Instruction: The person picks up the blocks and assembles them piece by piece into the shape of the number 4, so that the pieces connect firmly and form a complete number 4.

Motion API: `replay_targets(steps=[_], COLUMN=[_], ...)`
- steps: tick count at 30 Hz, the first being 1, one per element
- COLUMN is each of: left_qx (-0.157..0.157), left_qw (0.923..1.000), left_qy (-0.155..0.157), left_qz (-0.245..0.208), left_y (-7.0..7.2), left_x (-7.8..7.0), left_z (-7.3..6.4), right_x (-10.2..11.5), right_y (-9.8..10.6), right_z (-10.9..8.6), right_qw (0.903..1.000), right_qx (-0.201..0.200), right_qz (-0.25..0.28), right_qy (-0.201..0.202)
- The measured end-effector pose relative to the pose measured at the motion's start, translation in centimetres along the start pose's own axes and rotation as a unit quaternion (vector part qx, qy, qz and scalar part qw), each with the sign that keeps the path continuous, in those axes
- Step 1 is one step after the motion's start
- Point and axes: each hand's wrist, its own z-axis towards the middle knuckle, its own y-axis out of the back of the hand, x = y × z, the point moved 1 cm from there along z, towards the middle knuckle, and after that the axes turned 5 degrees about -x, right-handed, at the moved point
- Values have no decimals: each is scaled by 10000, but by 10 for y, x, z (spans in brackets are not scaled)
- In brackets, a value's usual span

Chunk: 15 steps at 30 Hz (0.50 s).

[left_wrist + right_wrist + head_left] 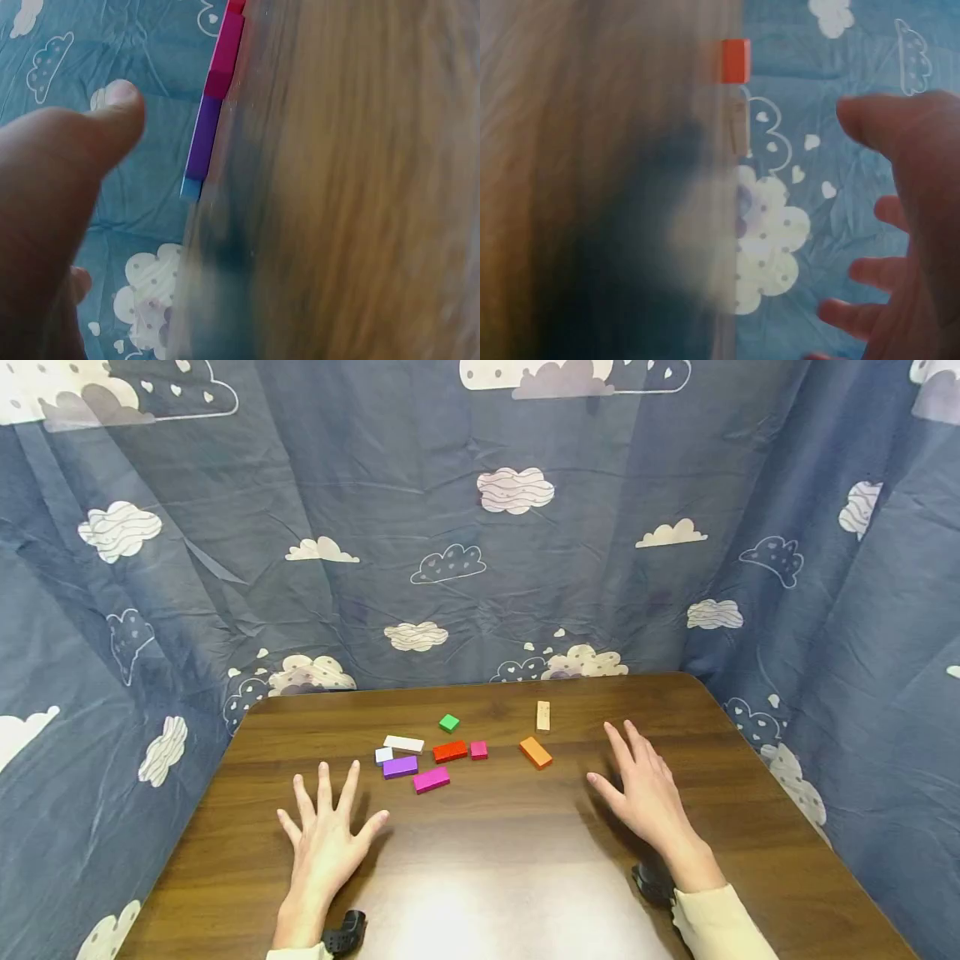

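Observation:
My left hand [326,839] is spread with straight fingers over the left part of the table, holding nothing. Just past its fingertips lie a purple block [401,767], a small pale blue block [383,756], a white block [404,744] and a magenta block [432,780]. On the right, my right hand [647,789] has its fingers extended and nothing in its grasp. Nearest to it are an orange block [536,752] and a beige block [543,716]. Between them and the left group sit a red block [450,752], a small pink block [478,750] and a green block [449,722].
The brown wooden table [510,843] has its far edge against a blue curtain [450,527] printed with clouds, which also hangs at both sides. A black wrist camera [345,932] is strapped at the left wrist, another camera [654,883] at the right.

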Motion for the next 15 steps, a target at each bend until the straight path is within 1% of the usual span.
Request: replay_targets(steps=[3, 6, 11, 15], left_qx=[-135, -189, -131, -57], left_qw=[9994, 9977, 9913, 9832], left_qy=[-173, -356, -584, -830], left_qz=[-274, -544, -1176, -1624], left_y=[-1, -5, -10, -12], left_x=[-4, -11, -22, -31], left_z=[4, 5, 0, -4], right_x=[2, 5, 15, 25], right_y=[2, 4, 1, -11], right_z=[6, 10, 17, 24], right_qw=[9992, 9977, 9943, 9905], right_qx=[-181, -150, 214, 414], right_qz=[365, 655, 1027, 1290], right_qy=[52, 103, 168, 235])
